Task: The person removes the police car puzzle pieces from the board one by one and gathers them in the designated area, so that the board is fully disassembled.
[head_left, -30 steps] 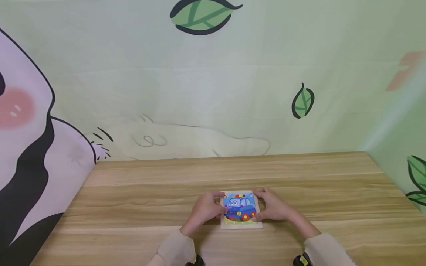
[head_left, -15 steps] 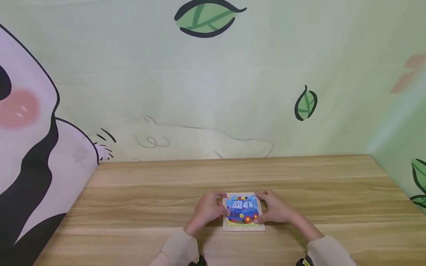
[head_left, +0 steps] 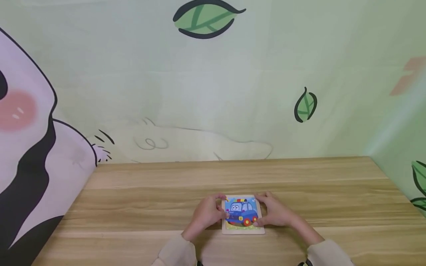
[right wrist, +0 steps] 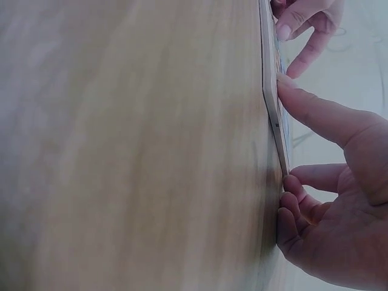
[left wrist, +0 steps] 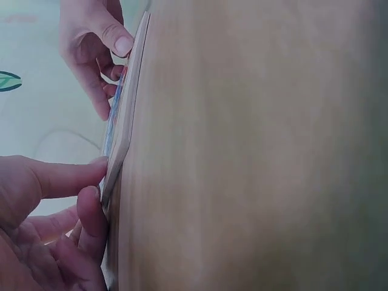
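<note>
A square puzzle board (head_left: 243, 231) with a pale wooden border and a blue cartoon car picture lies on the table. The left hand (head_left: 207, 212) grips its left side, thumb on the picture and a finger at the upper left corner. At the right side the right hand (head_left: 277, 211) holds it, thumb near the lower right and fingers at the top right corner. Both wrist views show the board's thin edge (left wrist: 130, 115) from the side, the left hand (left wrist: 54, 224) at one end; the right hand (right wrist: 333, 200) pinches the edge with curled fingers.
The wood-grain table (head_left: 149, 192) extends around the board. Behind it stands a pale green wall covering (head_left: 213, 92) with painted leaves and faint scribbles. A large painted black-and-white figure (head_left: 70, 147) fills the left side.
The head view has shifted slightly. Both hands keep their hold on the board, with no clear movement against the table.
</note>
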The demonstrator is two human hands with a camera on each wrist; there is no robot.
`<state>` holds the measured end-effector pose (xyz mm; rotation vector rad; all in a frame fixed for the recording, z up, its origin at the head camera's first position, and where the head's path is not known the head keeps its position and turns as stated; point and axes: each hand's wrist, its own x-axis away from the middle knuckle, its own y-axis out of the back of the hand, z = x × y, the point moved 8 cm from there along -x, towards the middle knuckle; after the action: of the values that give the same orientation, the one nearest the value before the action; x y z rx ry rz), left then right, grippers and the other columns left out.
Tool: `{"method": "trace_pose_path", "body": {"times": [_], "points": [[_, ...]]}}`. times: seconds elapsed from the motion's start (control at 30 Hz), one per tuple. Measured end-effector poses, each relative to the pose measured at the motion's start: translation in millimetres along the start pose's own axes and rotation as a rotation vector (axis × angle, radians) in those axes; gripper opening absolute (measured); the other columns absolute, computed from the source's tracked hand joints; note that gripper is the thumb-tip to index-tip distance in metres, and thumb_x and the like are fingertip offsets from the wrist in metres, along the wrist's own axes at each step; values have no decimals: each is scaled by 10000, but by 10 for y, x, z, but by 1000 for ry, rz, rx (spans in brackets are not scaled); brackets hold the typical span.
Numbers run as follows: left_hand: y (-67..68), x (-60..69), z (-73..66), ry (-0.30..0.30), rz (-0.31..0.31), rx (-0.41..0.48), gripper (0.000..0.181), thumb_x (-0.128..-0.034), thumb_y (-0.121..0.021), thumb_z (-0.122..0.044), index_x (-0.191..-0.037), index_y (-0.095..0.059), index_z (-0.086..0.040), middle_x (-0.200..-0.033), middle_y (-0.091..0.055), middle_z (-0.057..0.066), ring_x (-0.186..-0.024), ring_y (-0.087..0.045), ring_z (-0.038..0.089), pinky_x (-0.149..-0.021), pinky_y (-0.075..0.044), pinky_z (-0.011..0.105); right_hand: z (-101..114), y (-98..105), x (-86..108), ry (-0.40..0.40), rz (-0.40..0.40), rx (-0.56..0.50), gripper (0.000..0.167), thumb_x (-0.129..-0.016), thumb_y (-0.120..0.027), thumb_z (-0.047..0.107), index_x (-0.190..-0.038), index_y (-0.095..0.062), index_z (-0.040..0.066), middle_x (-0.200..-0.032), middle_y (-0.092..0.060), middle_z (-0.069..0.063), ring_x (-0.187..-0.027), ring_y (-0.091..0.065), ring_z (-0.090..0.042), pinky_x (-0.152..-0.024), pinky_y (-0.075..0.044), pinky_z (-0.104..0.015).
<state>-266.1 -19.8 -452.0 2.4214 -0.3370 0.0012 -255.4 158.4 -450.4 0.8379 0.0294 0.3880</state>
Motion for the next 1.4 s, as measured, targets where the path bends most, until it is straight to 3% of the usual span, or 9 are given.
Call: {"method": "trace_pose_path", "body": {"times": [0.33, 0.57, 0.77, 1.03, 1.4], "points": [[52, -16, -93, -35, -34, -167, 422, -676, -771, -111, -1075, -654, -40, -519, -503, -33, -429, -431, 102, -401, -312, 235, 11, 8, -28, -13, 0, 2, 864, -634, -821, 285, -1321, -414, -45, -1170, -452, -158, -1071, -447, -294, -937, -356, -521], [1, -55, -109, 21, -18, -65, 412, -645, -783, -61, -1033, -655, -1, -490, -546, -8, -403, -496, 111, -394, -309, 224, -34, 12, 1, -28, 8, 19, 884, -622, -824, 296, -1325, -408, -43, -1167, -456, -161, -1050, -458, -279, -927, -367, -514], [-117, -42, -134, 16, 16, 11, 270, -675, -788, -100, -889, -640, -30, -538, -540, -7, -404, -497, 103, -397, -350, 203, -46, 15, 14, -44, 14, 17, 880, -630, -821, 310, -1328, -410, -33, -1145, -457, -144, -1003, -465, -246, -911, -385, -494], [-66, 11, -80, -12, 14, -40, 468, -658, -808, -133, -1040, -564, -17, -610, -523, -3, -459, -499, 108, -437, -391, 233, 17, -16, 8, -26, 1, 5, 881, -619, -828, 309, -1316, -421, -41, -1112, -471, -127, -982, -473, -231, -893, -400, -482], [-34, 54, -90, -55, 25, -115, 516, -635, -814, -154, -1078, -577, -38, -598, -527, -45, -500, -476, 96, -485, -369, 241, 27, 15, 3, -22, -19, 6, 881, -600, -838, 278, -1310, -425, -41, -1114, -482, -142, -1008, -487, -256, -908, -392, -501]]}}
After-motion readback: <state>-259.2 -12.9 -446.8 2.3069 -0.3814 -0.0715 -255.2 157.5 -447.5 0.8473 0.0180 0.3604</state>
